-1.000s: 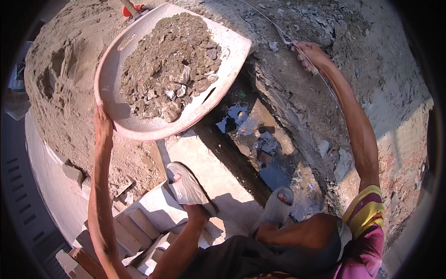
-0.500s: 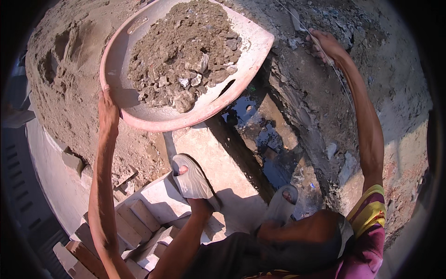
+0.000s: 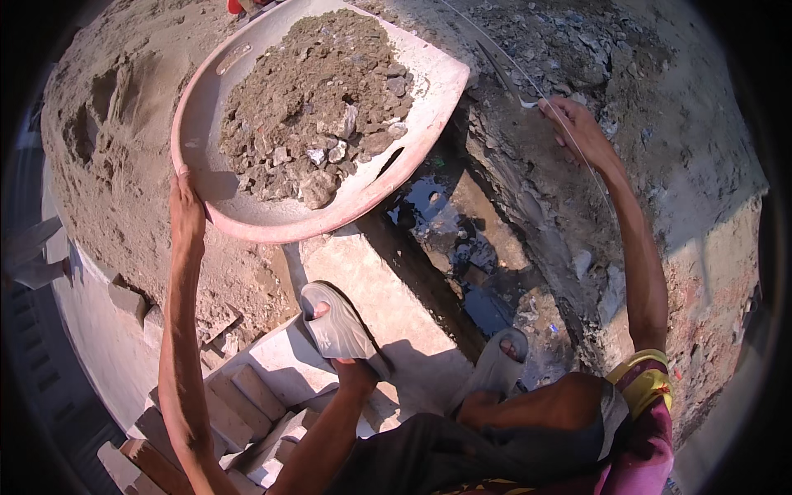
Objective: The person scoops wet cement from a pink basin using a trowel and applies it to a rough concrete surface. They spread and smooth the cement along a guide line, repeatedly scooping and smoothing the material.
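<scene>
A wide pinkish pan (image 3: 441, 95) with slotted handles and a pointed corner holds a heap of damp grey-brown soil and stones (image 3: 305, 107). My left hand (image 3: 187, 206) is closed on the near left of its rim. My right hand (image 3: 577, 132) is closed too, out over the rough bank right of the pan. From its fingers a trowel (image 3: 502, 73) reaches up and left, its narrow dark blade seen nearly edge-on and its handle mostly hidden. A thin taut string (image 3: 528, 76) runs past this hand; whether they touch I cannot tell.
Below the pan a trench with dark water (image 3: 487, 309) runs between a concrete ledge (image 3: 388, 285) and the earth bank (image 3: 536, 219). My sandalled feet stand either side of it. Bricks (image 3: 239, 404) are piled at lower left; a sand heap (image 3: 107, 157) rises beyond them.
My right hand and the trowel have come down toward me, and the blade has turned to a thin dark edge. My left hand stays on the pan's rim. The view has shifted slightly.
</scene>
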The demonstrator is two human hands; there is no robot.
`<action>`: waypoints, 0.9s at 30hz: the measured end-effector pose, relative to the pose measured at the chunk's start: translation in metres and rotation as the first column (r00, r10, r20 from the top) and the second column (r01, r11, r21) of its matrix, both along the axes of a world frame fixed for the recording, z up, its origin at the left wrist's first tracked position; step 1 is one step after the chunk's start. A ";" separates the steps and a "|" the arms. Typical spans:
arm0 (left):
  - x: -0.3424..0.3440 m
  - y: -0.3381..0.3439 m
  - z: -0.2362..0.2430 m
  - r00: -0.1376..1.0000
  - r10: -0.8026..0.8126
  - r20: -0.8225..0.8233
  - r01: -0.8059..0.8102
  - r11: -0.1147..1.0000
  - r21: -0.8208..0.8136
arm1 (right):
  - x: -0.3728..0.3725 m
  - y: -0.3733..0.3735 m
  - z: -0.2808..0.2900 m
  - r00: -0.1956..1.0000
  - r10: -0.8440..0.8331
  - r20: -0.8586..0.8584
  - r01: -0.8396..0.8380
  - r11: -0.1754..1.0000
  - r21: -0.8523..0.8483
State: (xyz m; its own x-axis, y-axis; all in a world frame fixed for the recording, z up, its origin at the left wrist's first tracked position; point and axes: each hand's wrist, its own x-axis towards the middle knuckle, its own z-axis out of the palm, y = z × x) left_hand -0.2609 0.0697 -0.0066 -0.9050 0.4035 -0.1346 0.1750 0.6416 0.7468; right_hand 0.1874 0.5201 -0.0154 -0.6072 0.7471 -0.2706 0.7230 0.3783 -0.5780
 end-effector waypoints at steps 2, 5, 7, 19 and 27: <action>0.000 0.017 -0.018 0.999 -0.028 0.042 0.027 0.999 0.034 | 0.036 0.000 -0.047 0.984 0.171 -0.053 -0.140 0.921 0.362; -0.012 -0.003 -0.011 0.998 -0.014 0.067 0.014 1.000 0.010 | 0.023 0.002 -0.035 0.998 -0.033 -0.053 0.042 0.984 0.174; -0.010 -0.008 -0.011 0.996 -0.004 0.089 0.004 1.000 0.001 | 0.033 0.013 -0.028 0.996 0.042 0.073 -0.056 0.979 0.196; -0.026 -0.010 -0.024 0.999 0.029 0.018 -0.030 0.999 0.045 | -0.020 0.042 -0.036 0.994 0.010 0.108 -0.066 0.845 0.530; -0.015 0.010 -0.027 1.000 0.013 0.020 -0.015 0.997 0.080 | 0.021 0.062 0.029 0.998 0.040 0.053 -0.060 0.887 0.457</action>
